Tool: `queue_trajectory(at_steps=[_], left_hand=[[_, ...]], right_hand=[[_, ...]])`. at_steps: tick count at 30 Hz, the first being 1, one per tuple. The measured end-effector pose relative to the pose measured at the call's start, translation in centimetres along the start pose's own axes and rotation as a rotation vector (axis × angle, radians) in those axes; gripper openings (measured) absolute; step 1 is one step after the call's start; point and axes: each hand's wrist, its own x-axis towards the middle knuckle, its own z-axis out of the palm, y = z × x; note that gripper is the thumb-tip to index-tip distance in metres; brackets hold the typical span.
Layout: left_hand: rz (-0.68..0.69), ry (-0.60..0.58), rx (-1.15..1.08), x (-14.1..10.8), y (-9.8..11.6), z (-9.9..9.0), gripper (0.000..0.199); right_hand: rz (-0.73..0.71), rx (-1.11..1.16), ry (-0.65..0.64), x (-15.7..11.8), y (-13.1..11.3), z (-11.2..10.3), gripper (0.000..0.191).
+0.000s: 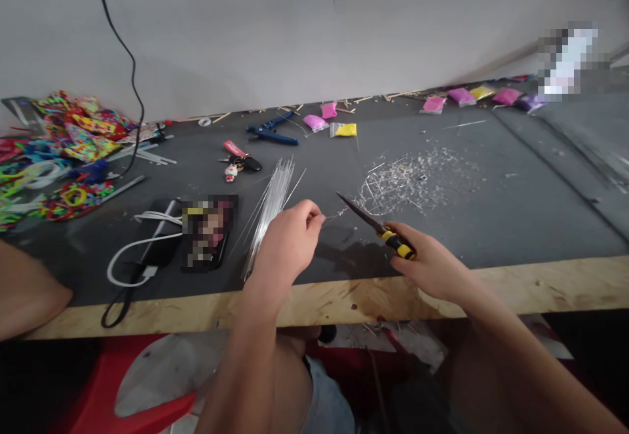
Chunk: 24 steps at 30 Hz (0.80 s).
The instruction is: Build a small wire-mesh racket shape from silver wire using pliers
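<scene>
Between its thumb and fingers, my left hand [289,240] pinches a thin metal wire [335,215] whose free end points right. My right hand [427,257] is closed around the yellow and black handles of long-nose pliers [376,225]. Their dark tip lies close to the wire's end; I cannot tell whether they touch. Just left of my left hand, a bundle of straight thin wires [270,208] lies on the dark tabletop [314,270]. Beyond the pliers spreads a scatter of short wire clippings [407,181].
Left stand a phone [209,232], a power bank with a white cable [164,231], keys [240,160] and a heap of colourful items [83,132]. Blue-handled pliers [272,131] and small coloured packets [344,130] lie toward the wall. Another person's arm [29,290] rests at the left edge.
</scene>
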Motion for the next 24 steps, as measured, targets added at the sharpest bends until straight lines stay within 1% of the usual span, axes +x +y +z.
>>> queue_trajectory(at_steps=[2, 4, 9, 10, 12, 14, 15, 16, 18, 19, 20, 21, 22, 23, 24], left_hand=[[0.026, 0.063, 0.029, -0.1, 0.0, 0.1, 0.017], [0.039, 0.087, 0.026, -0.1, 0.1, 0.1, 0.017], [-0.043, 0.066, -0.018, 0.1, -0.3, -0.4, 0.022], [-0.058, 0.084, -0.017, 0.1, -0.4, -0.6, 0.022], [-0.092, 0.168, -0.049, -0.2, -0.4, -1.2, 0.022], [-0.127, 0.239, -0.179, -0.8, -0.1, -1.8, 0.022], [-0.134, 0.228, -0.29, -1.2, 0.3, -1.8, 0.023], [-0.123, 0.148, -0.423, -1.7, 0.7, -1.7, 0.023], [-0.099, -0.105, -0.663, -2.5, 1.6, -0.8, 0.024], [-0.111, -0.233, -0.745, -2.7, 2.0, -0.1, 0.025], [-0.129, -0.327, -0.799, -2.8, 2.3, 0.8, 0.024], [-0.15, -0.354, -0.845, -2.8, 2.6, 1.8, 0.022], [-0.185, -0.331, -0.903, -2.6, 2.7, 2.7, 0.021], [-0.224, -0.259, -0.972, -2.3, 2.7, 3.5, 0.022], [-0.257, -0.162, -1.048, -1.9, 2.7, 4.2, 0.023]], right_hand=[[0.006, 0.01, 0.007, 0.2, 0.0, 0.1, 0.046], [0.017, 0.012, 0.009, 0.4, -0.1, 0.2, 0.046], [0.011, 0.02, 0.003, 0.8, 0.0, 0.3, 0.046], [0.006, 0.026, 0.009, 0.9, 0.1, 0.4, 0.046], [-0.007, 0.041, 0.03, 1.1, 0.4, 0.5, 0.046], [-0.007, 0.065, 0.05, 1.3, 0.6, 0.7, 0.046], [0.003, 0.084, 0.058, 1.4, 0.6, 0.7, 0.046], [0.018, 0.107, 0.062, 1.5, 0.6, 0.7, 0.045], [0.041, 0.168, 0.066, 1.7, 0.5, 0.7, 0.044], [0.04, 0.206, 0.061, 1.8, 0.4, 0.7, 0.041], [0.034, 0.25, 0.048, 1.8, 0.3, 0.7, 0.038], [0.029, 0.299, 0.031, 1.9, 0.2, 0.6, 0.034], [0.03, 0.35, 0.01, 1.9, 0.1, 0.5, 0.03], [0.037, 0.399, -0.008, 1.9, 0.0, 0.4, 0.027], [0.047, 0.441, -0.027, 1.8, -0.1, 0.3, 0.024]])
